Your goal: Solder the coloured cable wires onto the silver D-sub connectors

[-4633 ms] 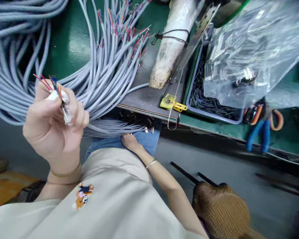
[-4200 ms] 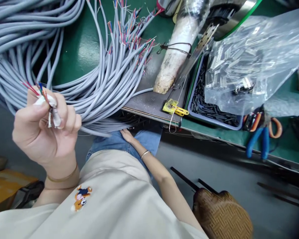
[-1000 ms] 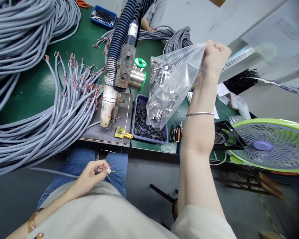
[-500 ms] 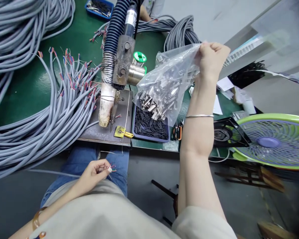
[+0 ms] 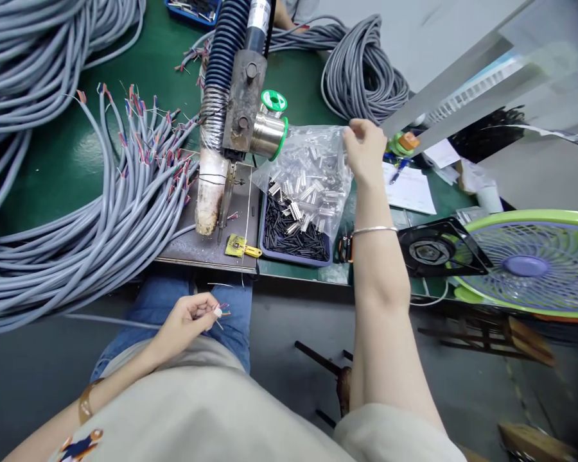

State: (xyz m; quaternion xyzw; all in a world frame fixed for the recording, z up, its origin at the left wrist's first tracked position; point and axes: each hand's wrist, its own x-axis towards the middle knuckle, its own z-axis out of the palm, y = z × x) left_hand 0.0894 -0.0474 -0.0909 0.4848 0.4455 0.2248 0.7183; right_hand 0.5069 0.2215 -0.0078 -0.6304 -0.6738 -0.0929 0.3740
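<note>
Clear plastic bag point(image 5: 313, 173) of metal parts point(image 5: 296, 210) lies partly over a tray point(image 5: 293, 258); right hand point(image 5: 366, 147), fingers curled, meets its edge, grip unclear. Left hand point(image 5: 192, 317) pinches wires point(image 5: 225, 308) above the lap point(image 5: 236, 337). Gentle handling should prevent spills. Counted: one bag, one tray, two spools point(image 5: 270, 136).

A patch of light point(image 5: 84, 153) gleams on the green tabletop point(image 5: 52, 183); below, a grey floor point(image 5: 282, 366) carries a partly hidden brown chair point(image 5: 345, 391) and blurred wooden furniture point(image 5: 530, 340).
</note>
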